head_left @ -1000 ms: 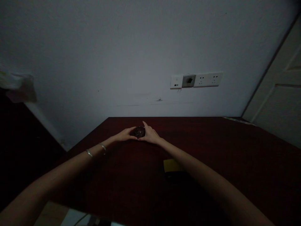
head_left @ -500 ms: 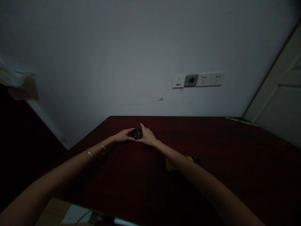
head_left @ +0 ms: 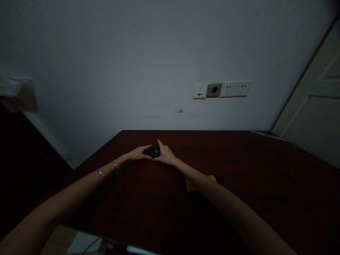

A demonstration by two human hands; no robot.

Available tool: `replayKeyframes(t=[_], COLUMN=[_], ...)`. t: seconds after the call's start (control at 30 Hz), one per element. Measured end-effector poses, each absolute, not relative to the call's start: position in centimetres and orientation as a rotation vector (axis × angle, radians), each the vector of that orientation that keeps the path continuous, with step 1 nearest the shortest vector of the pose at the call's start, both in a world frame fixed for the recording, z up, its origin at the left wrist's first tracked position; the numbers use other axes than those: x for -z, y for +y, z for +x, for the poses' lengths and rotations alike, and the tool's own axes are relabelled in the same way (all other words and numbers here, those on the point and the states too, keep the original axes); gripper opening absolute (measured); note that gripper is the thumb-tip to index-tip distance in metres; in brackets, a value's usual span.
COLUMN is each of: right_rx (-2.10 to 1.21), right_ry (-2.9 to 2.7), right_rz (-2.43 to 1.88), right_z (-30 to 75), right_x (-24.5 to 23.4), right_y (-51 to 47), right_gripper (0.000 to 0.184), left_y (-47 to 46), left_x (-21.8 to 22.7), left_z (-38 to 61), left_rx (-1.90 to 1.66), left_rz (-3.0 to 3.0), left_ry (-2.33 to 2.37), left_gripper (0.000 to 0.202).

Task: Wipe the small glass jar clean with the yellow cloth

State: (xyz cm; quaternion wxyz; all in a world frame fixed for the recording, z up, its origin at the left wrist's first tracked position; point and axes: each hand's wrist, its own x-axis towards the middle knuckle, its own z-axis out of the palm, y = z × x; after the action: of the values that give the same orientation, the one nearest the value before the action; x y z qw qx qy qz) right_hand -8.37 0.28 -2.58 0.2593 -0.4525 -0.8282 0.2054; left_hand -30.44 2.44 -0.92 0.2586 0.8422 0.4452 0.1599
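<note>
A small dark round object (head_left: 152, 151) sits on the dark red table (head_left: 239, 170), far from me and near the wall. My left hand (head_left: 138, 153) touches its left side, fingers curled against it. My right hand (head_left: 165, 154) is pressed against its right side, with the index finger raised over the top. Both arms reach straight out. Two thin bracelets (head_left: 107, 168) circle my left wrist. The dim light hides what the object is.
A flat yellow and black thing (head_left: 191, 186) lies on the table, partly under my right forearm. A row of wall sockets (head_left: 221, 89) sits above the table. A white door (head_left: 316, 106) stands at the right. The table's left edge drops to a dark floor.
Both hands and the round object between them have shifted slightly left. My right forearm now crosses over the yellow thing.
</note>
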Motion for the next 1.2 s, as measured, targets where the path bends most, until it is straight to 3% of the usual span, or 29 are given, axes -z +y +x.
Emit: replayKeyframes(t=[0.23,0.53,0.6,0.77,0.87,0.97,1.07,1.2], right_rx=[-0.556,-0.532,-0.477,-0.31,-0.308,-0.235,-0.021,0.006], right_ry=[-2.254,-2.345,-2.408,-2.608,-2.742,-2.901,-2.993,-2.963], right_rz=[-1.245,-1.226,-1.164,-1.019,-1.002,-1.003,-0.988,-0.983], right_z=[-8.4,-6.7,-4.8,2.1,5.9,8.2,9.0,9.2], right_x=[2.9,1.8,0.7,-2.0,-2.7,-2.8,-2.5,-2.0], right_y=[0.7,-0.4,-1.6,-6.5,-9.9,-12.7,-14.4,-14.9], right_gripper=[0.117,0.122,0.108,0.036,0.034,0.048,0.039,0.027], left_y=[2.8,2.6,2.5,1.0,-0.8,-2.9,-4.9,-7.5], left_x=[1.3,1.3,0.6,-3.1,-5.5,-6.7,-6.7,-5.9], left_z=[-30.5,-30.2,-30.3,-30.3,-28.8,-26.0,-22.6,-18.5], left_rx=[-0.422,-0.358,-0.351,-0.432,-0.61,-0.718,-0.666,-0.594], left_rz=[2.292,2.326,2.341,2.427,2.678,2.791,2.84,2.777], left_ry=[1.19,1.301,1.338,1.401,1.379,1.278,1.117,1.009], left_gripper=[0.077,0.094,0.1,0.085,0.057,0.036,0.032,0.033])
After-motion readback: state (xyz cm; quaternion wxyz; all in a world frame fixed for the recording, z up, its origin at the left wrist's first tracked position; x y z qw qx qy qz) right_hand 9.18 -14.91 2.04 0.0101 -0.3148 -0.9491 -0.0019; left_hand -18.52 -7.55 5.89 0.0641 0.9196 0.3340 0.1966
